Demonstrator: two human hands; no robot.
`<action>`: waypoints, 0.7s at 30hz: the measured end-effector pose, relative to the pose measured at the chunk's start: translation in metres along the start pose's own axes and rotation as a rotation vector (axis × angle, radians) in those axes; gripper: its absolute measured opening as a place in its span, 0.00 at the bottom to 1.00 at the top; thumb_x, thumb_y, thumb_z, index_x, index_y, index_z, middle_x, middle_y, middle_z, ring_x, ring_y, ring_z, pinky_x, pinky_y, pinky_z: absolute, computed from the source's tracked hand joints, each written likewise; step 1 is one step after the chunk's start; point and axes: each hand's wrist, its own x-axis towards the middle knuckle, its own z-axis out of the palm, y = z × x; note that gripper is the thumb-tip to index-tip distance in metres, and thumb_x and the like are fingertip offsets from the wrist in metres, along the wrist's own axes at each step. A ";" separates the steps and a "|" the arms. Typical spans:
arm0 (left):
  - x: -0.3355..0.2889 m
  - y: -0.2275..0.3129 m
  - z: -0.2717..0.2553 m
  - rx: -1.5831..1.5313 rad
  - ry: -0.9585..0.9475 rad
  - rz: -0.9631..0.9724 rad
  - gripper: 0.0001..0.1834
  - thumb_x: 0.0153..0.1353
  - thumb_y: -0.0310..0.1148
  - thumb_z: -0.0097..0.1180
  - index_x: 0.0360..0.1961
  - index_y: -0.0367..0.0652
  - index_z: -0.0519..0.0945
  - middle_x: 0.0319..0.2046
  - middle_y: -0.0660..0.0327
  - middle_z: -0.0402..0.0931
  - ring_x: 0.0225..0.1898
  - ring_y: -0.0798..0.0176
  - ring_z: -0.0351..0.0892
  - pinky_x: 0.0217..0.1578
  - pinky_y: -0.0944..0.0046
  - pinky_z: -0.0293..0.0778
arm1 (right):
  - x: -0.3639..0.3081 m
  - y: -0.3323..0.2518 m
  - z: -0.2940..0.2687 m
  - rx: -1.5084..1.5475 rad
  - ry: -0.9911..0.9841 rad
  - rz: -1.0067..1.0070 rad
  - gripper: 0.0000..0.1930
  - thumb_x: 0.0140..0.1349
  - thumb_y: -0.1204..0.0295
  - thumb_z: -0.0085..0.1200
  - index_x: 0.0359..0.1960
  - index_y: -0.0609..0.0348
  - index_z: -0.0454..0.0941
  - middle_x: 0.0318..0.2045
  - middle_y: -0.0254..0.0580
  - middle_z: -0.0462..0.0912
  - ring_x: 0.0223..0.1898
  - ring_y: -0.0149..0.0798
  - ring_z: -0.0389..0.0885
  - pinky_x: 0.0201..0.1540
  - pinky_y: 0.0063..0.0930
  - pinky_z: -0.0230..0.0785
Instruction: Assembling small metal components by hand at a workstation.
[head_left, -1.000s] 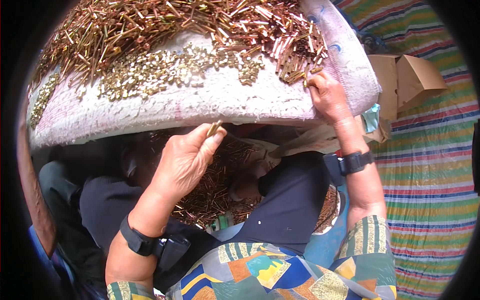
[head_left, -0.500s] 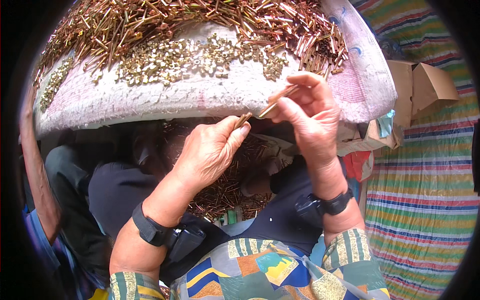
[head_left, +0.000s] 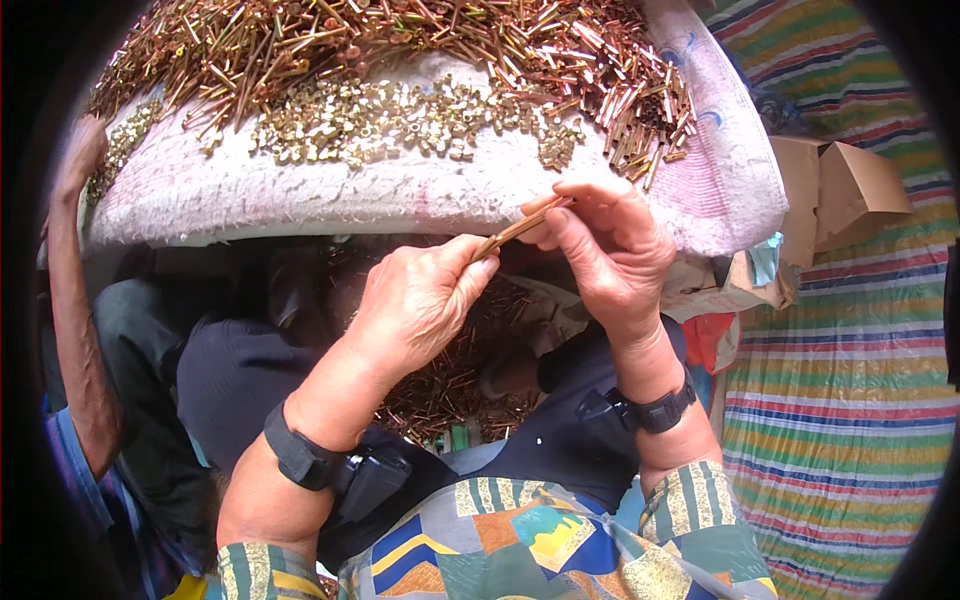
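Note:
My left hand (head_left: 410, 300) is closed around slim copper-coloured metal rods (head_left: 520, 229), whose ends stick out past its thumb and forefinger. My right hand (head_left: 612, 245) pinches the far end of the rods between thumb and fingers, so they span the gap between both hands. Exactly how the pieces join is too small to make out. Both hands are just in front of the near edge of a padded surface in white woven cloth (head_left: 330, 205). On it lie a heap of similar long rods (head_left: 270, 45) and a band of short gold-coloured nut-like pieces (head_left: 370, 125).
At the left, another person's arm (head_left: 75, 310) reaches to the surface's edge. More rods (head_left: 460, 400) lie below, between my legs. An open cardboard box (head_left: 855, 200) stands at the right by a striped sheet (head_left: 840, 430).
My right hand has moved slightly left and down, bringing its rod against the pieces in my left hand. The other person's hand has come onto the surface's left edge.

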 end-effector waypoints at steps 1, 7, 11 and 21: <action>-0.001 -0.002 -0.001 -0.085 -0.017 0.033 0.13 0.63 0.37 0.46 0.43 0.41 0.76 0.13 0.67 0.63 0.16 0.77 0.58 0.17 0.74 0.59 | 0.003 -0.004 -0.001 0.029 0.006 0.088 0.07 0.56 0.81 0.51 0.38 0.66 0.73 0.27 0.40 0.80 0.26 0.26 0.78 0.27 0.15 0.71; 0.001 0.000 -0.006 -0.657 -0.096 -0.249 0.15 0.64 0.37 0.43 0.46 0.41 0.74 0.17 0.74 0.62 0.17 0.82 0.55 0.16 0.81 0.51 | 0.003 -0.004 -0.022 0.151 -0.046 0.311 0.05 0.57 0.79 0.51 0.34 0.66 0.75 0.22 0.37 0.79 0.22 0.25 0.77 0.24 0.14 0.68; 0.000 -0.010 -0.001 -0.466 0.006 -0.194 0.14 0.64 0.37 0.44 0.42 0.40 0.76 0.17 0.73 0.62 0.18 0.81 0.56 0.19 0.79 0.54 | 0.006 -0.010 -0.024 0.148 -0.177 0.299 0.05 0.56 0.82 0.51 0.35 0.67 0.75 0.22 0.39 0.79 0.23 0.26 0.77 0.24 0.15 0.69; 0.005 0.000 -0.002 -0.826 -0.026 -0.386 0.14 0.62 0.37 0.47 0.41 0.39 0.77 0.19 0.73 0.66 0.18 0.81 0.58 0.16 0.81 0.52 | 0.000 0.001 0.002 0.092 -0.286 0.459 0.02 0.54 0.78 0.54 0.25 0.64 0.75 0.16 0.30 0.75 0.17 0.20 0.70 0.20 0.17 0.64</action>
